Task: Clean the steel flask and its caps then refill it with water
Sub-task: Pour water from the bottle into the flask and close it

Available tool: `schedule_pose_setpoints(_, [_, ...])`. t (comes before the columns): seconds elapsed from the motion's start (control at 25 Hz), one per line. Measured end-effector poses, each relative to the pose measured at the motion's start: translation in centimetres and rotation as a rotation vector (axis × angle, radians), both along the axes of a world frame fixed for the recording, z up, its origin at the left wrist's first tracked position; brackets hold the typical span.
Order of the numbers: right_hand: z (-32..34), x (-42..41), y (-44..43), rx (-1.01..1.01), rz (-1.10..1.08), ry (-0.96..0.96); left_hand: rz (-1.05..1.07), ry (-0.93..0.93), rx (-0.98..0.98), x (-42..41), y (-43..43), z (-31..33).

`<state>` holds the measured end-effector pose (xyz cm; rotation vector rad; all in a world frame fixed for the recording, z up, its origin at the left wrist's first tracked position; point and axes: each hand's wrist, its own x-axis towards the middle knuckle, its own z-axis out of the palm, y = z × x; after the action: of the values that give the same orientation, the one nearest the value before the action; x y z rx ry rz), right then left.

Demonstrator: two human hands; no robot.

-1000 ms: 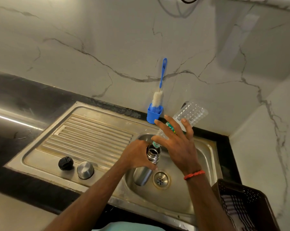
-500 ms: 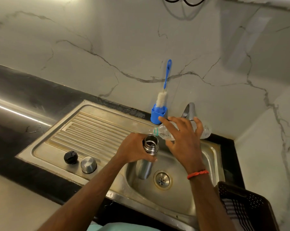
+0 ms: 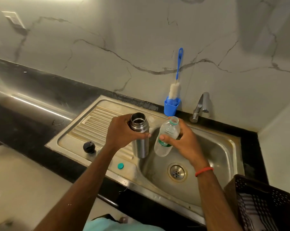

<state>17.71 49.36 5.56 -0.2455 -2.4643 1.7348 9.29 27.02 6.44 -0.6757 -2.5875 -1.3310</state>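
The steel flask (image 3: 139, 130) was upright and open-mouthed over the edge where the draining board (image 3: 94, 124) met the sink (image 3: 215, 157), with the left hand (image 3: 119, 135) curled firmly round its upper body just below the neck. Just beside it, the right hand (image 3: 182, 140) had fingers and thumb wrapped round an uncapped clear plastic bottle (image 3: 166, 137), held nearly upright over the basin. A black cap (image 3: 89, 147) and a small teal cap (image 3: 120, 166) lay on the draining board, and a brush (image 3: 175, 90) stood in a blue holder (image 3: 170, 107) near the tap (image 3: 200, 107).

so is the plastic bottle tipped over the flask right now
No, the plastic bottle is held upright in the right hand, beside the steel flask, mouth facing up.
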Motion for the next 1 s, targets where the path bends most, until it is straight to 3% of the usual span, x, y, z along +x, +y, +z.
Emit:
schedule_pose_setpoints(0.36, [-5.8,-1.4,-6.8,-0.207,0.155,-0.179,0.042,0.025,0.05,-3.0,-5.0,1.3])
schedule_pose_setpoints(1.0, [-9.2,-3.4,-18.3,-0.089,-0.135,-0.23,-0.136,0.001,0.084,-11.5,-17.9,0.8])
